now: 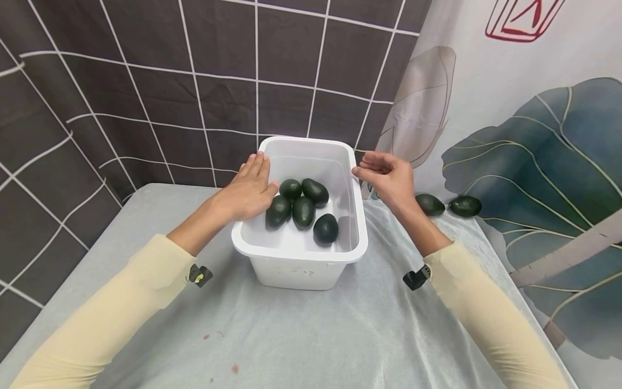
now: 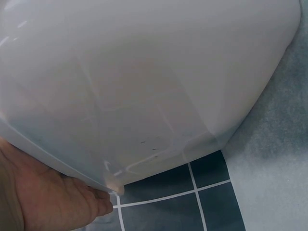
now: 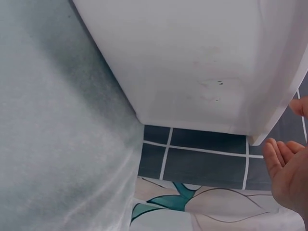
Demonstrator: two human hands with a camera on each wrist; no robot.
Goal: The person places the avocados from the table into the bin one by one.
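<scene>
A white plastic tub [image 1: 301,270] stands on the cloth with several dark green avocados [image 1: 303,212] on its floor. Along its left rim my left hand [image 1: 248,189] lies with straight fingers, the thumb reaching over the inside. The left wrist view shows that hand [image 2: 57,197] under the rim's edge, against the tub's outer wall [image 2: 144,96]. At the right rim is my right hand [image 1: 389,178], its thumb tip at the edge and its fingers loosely bent. In the right wrist view, the fingers of the right hand [image 3: 291,178] appear just outside the rim, holding nothing.
Two more avocados, one behind the right wrist [image 1: 430,205] and another beside it [image 1: 465,206], lie at the table's right back edge. Grey cloth [image 1: 291,335] covers the table. A dark checked curtain [image 1: 218,97] hangs close behind the tub, with a leaf-patterned one [image 1: 539,162] to the right.
</scene>
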